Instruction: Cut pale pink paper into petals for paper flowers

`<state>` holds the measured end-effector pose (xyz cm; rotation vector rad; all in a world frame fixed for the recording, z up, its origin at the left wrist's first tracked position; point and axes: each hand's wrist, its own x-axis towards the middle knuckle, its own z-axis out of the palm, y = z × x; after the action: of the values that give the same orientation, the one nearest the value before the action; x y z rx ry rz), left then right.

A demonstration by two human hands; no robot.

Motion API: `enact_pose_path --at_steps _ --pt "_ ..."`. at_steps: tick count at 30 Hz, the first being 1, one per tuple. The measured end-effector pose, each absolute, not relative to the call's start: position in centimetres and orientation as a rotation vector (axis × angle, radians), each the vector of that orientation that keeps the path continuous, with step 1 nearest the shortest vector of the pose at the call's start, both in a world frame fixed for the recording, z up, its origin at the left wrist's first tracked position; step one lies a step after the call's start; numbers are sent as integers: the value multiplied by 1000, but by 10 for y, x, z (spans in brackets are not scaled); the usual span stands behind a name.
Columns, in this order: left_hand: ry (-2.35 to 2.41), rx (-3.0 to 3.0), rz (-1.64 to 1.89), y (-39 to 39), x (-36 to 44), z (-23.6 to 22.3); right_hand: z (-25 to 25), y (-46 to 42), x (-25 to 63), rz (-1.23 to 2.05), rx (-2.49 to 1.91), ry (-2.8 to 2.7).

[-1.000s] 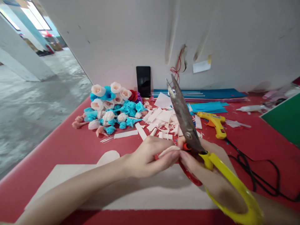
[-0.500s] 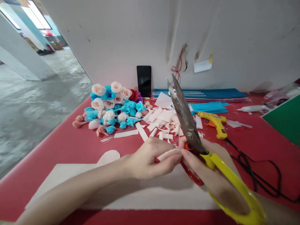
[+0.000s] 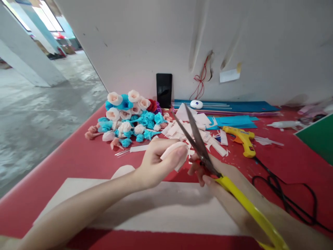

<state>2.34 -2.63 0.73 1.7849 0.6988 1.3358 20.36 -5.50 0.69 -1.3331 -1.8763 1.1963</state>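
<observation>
My left hand (image 3: pixel 156 161) pinches a small folded piece of pale pink crepe paper (image 3: pixel 170 150) between thumb and fingers. Across from it, my right hand (image 3: pixel 208 178) grips a pair of scissors (image 3: pixel 201 147) with a yellow handle; a bit of red shows by its fingers. The scissor blades are spread and point away from me, just right of the paper piece and apart from it. Below both hands lies a large pale pink crepe paper sheet (image 3: pixel 182 205), partly covered by my left forearm. A small rounded paper piece (image 3: pixel 124 171) lies at its far edge.
Paper offcuts (image 3: pixel 179 126) are heaped beyond my hands, beside pink and blue paper flowers (image 3: pixel 126 113). A yellow glue gun (image 3: pixel 243 137) with a black cord (image 3: pixel 275 187) lies at right. A phone (image 3: pixel 164 90) leans on the wall near blue paper sheets (image 3: pixel 234 121).
My hands, together at the paper before, have come apart. My left hand has moved left and up with the folded piece. The scissor blades have tilted lower and spread wider.
</observation>
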Motion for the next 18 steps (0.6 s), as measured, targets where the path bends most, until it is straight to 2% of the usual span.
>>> enact_pose_path --at_steps 7,11,18 --pt "623 1770 1388 -24 24 3 25 -57 195 1218 -1468 -1995" --pt "659 1802 1369 -25 24 5 22 -57 195 1123 -1438 -2175" --pt "724 1878 1280 -25 22 12 18 -58 195 1026 -1357 -2137"
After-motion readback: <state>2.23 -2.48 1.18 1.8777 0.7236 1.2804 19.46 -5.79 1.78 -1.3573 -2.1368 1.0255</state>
